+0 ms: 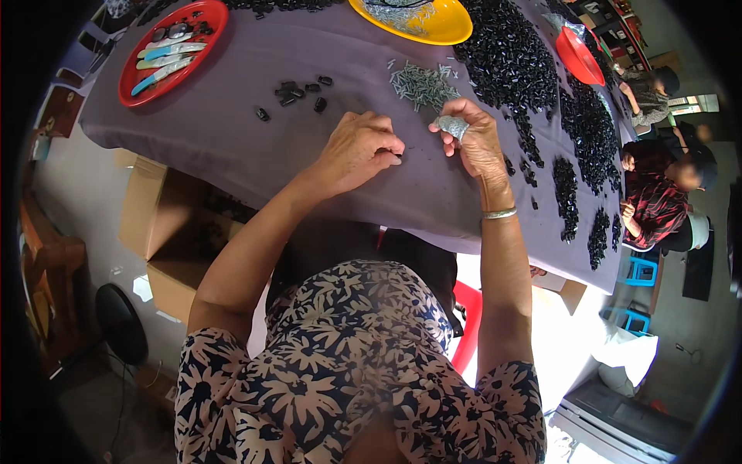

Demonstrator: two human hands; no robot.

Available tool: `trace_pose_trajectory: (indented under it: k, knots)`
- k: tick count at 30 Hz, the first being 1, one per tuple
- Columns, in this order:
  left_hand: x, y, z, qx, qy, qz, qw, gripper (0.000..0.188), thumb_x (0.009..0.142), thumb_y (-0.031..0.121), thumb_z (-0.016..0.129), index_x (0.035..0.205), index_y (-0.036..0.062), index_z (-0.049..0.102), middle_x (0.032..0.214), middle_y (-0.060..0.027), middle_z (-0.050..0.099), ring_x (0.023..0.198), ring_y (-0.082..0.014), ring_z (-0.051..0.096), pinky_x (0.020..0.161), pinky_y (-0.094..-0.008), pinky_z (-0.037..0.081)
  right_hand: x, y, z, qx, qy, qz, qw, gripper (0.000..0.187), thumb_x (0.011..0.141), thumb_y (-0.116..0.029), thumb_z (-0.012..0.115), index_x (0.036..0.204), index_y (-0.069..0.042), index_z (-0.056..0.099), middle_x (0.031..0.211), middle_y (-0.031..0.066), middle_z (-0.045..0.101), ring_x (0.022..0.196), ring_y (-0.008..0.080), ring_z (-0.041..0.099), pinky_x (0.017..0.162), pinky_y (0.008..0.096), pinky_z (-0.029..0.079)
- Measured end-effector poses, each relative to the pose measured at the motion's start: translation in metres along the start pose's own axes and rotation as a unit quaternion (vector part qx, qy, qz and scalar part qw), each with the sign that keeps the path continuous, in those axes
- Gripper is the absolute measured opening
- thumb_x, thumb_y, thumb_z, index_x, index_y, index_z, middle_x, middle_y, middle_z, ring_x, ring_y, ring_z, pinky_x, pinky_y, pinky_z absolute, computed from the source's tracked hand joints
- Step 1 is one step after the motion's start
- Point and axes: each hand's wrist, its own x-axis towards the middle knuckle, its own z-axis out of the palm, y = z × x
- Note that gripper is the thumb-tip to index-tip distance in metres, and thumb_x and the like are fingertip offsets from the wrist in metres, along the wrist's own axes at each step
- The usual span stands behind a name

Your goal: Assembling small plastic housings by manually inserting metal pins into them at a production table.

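My left hand [357,151] is closed over the table, thumb and forefinger pinched on a small black piece [398,157] of which only a dark edge shows. To its right my right hand [473,138] is raised with the fingers curled together. A silvery wrapping [453,126] covers one of its fingers. Whatever those fingertips hold, if anything, is too small to make out. Just beyond the right hand lies a loose pile of thin grey metal pins or screws [423,87]. Several small black parts [291,93] are scattered beyond the left hand.
A red tray [126,91] with blue- and white-handled tools stands far left. A yellow bowl [456,32] holds more metal pins. Large heaps of black parts [506,66] cover the right side, near a red bowl [580,58]. Other people [665,193] sit along the right edge.
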Motion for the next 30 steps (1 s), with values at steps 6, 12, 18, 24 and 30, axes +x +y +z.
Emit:
trace_pose_trajectory:
  k: [6, 12, 18, 24, 30]
  knots:
    - [0.0, 0.001, -0.001, -0.001, -0.007, -0.002, 1.0, 0.013, 0.078, 0.015, 0.075, 0.089, 0.0104, 0.071, 0.085, 0.0006, 0.059, 0.089, -0.0172, 0.056, 0.086, -0.0352, 0.037, 0.002, 0.004, 0.0, -0.055, 0.022, 0.018, 0.998, 0.012, 0.087, -0.003, 0.068, 0.098, 0.0, 0.066, 0.082, 0.0084, 0.067, 0.063, 0.007, 0.059, 0.048, 0.02, 0.053]
    - [-0.001, 0.001, -0.002, -0.005, -0.008, -0.007, 1.0, 0.012, 0.078, 0.014, 0.074, 0.089, 0.0102, 0.071, 0.085, 0.0008, 0.059, 0.089, -0.0165, 0.055, 0.085, -0.0346, 0.037, 0.001, -0.005, -0.001, -0.082, 0.023, 0.026, 0.996, 0.011, 0.087, -0.004, 0.067, 0.097, 0.001, 0.066, 0.081, 0.0077, 0.067, 0.064, 0.0067, 0.059, 0.048, 0.0197, 0.053]
    - [0.001, 0.003, -0.003, -0.012, -0.004, -0.003, 1.0, 0.012, 0.078, 0.014, 0.074, 0.089, 0.0101, 0.071, 0.084, 0.0009, 0.058, 0.089, -0.0164, 0.055, 0.085, -0.0345, 0.036, 0.005, -0.001, -0.011, -0.005, -0.013, 0.045, 0.999, 0.012, 0.086, -0.004, 0.068, 0.097, 0.0, 0.065, 0.081, 0.0063, 0.066, 0.061, 0.0059, 0.057, 0.047, 0.0192, 0.052]
    - [-0.001, 0.001, -0.002, -0.009, -0.004, -0.004, 1.0, 0.012, 0.078, 0.014, 0.074, 0.089, 0.0105, 0.071, 0.084, 0.0012, 0.058, 0.088, -0.0167, 0.055, 0.085, -0.0351, 0.037, 0.003, 0.004, -0.002, 0.098, -0.031, 0.026, 0.994, 0.012, 0.085, -0.004, 0.069, 0.095, -0.002, 0.063, 0.074, 0.0009, 0.059, 0.06, 0.0052, 0.055, 0.044, 0.0209, 0.047]
    - [0.0, 0.003, -0.001, -0.002, -0.001, -0.004, 1.0, 0.012, 0.077, 0.013, 0.074, 0.089, 0.0106, 0.071, 0.084, 0.0015, 0.058, 0.088, -0.0164, 0.055, 0.085, -0.0349, 0.037, 0.001, 0.014, 0.008, 0.076, 0.006, -0.001, 0.997, 0.009, 0.085, -0.001, 0.066, 0.093, -0.003, 0.062, 0.075, -0.0002, 0.058, 0.06, 0.0051, 0.054, 0.043, 0.0214, 0.045]
